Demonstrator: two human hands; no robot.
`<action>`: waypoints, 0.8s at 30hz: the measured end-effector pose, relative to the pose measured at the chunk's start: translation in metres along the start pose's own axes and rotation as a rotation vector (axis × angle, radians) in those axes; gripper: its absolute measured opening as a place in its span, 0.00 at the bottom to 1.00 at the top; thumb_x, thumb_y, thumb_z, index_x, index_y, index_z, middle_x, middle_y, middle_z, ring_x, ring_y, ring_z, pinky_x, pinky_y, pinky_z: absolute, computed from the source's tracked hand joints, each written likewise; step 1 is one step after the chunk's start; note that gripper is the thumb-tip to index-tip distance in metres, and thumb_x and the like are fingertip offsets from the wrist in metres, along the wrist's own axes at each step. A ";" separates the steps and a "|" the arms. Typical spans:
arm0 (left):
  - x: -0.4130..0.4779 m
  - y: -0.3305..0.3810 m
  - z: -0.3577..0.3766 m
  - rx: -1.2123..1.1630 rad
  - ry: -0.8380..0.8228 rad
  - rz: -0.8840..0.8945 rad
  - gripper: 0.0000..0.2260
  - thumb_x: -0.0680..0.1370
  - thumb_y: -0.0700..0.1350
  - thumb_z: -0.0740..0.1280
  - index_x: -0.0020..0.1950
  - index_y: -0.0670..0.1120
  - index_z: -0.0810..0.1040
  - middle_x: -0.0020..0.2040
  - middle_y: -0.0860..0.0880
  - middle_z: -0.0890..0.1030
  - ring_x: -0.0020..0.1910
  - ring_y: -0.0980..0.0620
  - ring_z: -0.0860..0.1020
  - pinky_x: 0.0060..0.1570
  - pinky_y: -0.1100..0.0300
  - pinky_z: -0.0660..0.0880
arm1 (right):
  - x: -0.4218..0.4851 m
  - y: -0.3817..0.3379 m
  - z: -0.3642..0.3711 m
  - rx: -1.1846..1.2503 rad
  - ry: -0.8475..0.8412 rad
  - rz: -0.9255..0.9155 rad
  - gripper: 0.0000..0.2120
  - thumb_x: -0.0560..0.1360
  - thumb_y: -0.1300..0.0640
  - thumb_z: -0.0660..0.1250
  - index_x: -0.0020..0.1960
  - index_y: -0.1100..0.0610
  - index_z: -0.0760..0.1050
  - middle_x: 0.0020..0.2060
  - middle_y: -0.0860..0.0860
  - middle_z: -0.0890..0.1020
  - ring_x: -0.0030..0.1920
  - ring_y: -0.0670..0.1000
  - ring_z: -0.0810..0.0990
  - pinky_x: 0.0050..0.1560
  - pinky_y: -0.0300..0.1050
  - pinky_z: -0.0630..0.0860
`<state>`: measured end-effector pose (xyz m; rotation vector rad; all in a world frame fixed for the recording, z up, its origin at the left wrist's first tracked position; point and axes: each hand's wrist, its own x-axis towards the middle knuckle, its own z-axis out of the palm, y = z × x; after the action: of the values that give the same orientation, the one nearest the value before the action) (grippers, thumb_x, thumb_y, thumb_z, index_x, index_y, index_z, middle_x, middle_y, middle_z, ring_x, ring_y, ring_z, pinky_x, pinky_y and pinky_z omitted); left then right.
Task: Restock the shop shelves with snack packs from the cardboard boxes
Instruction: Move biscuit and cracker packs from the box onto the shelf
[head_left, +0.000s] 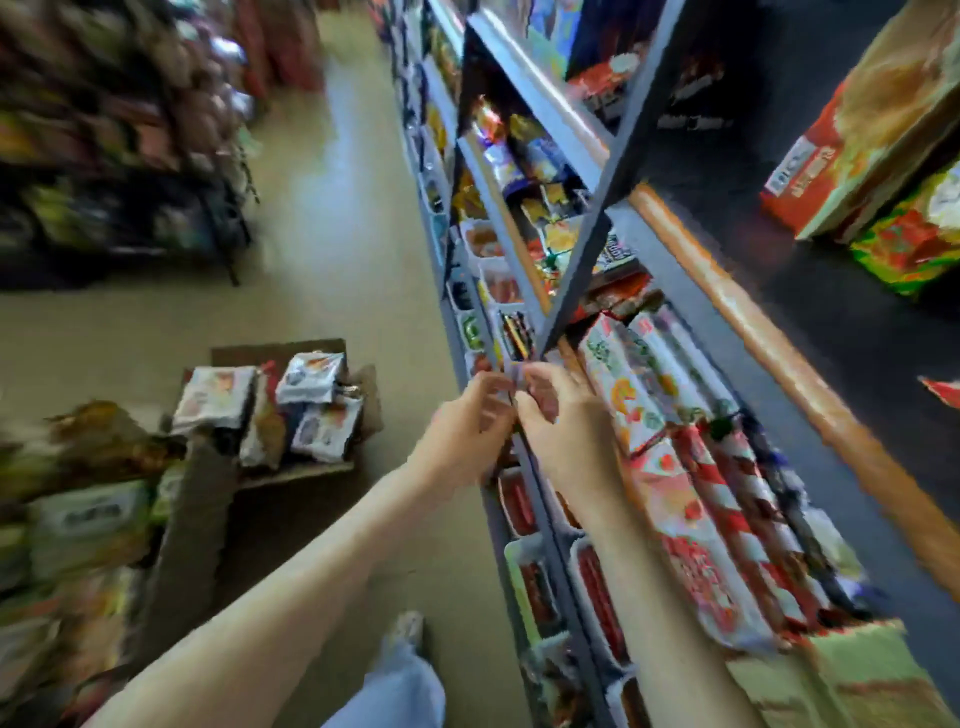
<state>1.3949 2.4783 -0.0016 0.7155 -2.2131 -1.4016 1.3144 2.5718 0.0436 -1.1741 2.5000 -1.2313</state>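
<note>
Restocking looks partly done. The left hand (467, 421) and right hand (561, 421) together pinch a small pack (514, 376) at the shelf (558, 571) rail; blur hides the finger detail. Left of the shelf, the cardboard box (296, 473) holds several snack packs (311, 384) yet to go up.

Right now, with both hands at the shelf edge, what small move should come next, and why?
Probably ease the small pack, which the left hand and right hand pinch together at the shelf rail, forward among the shelved packs behind it. It is already at the shelf, though blur hides the exact slot.
</note>
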 end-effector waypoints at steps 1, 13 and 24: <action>-0.008 -0.020 -0.017 0.073 0.011 -0.085 0.12 0.80 0.42 0.63 0.63 0.46 0.72 0.48 0.47 0.83 0.45 0.47 0.82 0.47 0.52 0.77 | 0.003 -0.006 0.022 0.019 -0.072 -0.004 0.13 0.75 0.62 0.68 0.60 0.59 0.77 0.53 0.54 0.80 0.52 0.52 0.80 0.57 0.46 0.74; -0.137 -0.227 -0.194 0.260 0.323 -0.871 0.16 0.81 0.46 0.59 0.69 0.48 0.66 0.59 0.47 0.79 0.53 0.47 0.79 0.50 0.54 0.77 | 0.005 -0.082 0.279 -0.025 -0.783 -0.031 0.18 0.77 0.60 0.64 0.67 0.57 0.71 0.63 0.53 0.75 0.63 0.52 0.74 0.60 0.41 0.71; -0.265 -0.386 -0.303 0.202 0.460 -1.541 0.25 0.80 0.46 0.59 0.76 0.45 0.57 0.72 0.40 0.63 0.67 0.38 0.67 0.61 0.50 0.69 | -0.035 -0.138 0.517 -0.306 -1.295 -0.124 0.17 0.77 0.59 0.62 0.66 0.56 0.69 0.63 0.54 0.74 0.64 0.54 0.73 0.61 0.47 0.72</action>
<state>1.8579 2.2941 -0.2525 2.7766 -1.2223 -1.2055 1.6338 2.2217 -0.2078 -1.4846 1.5925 0.0669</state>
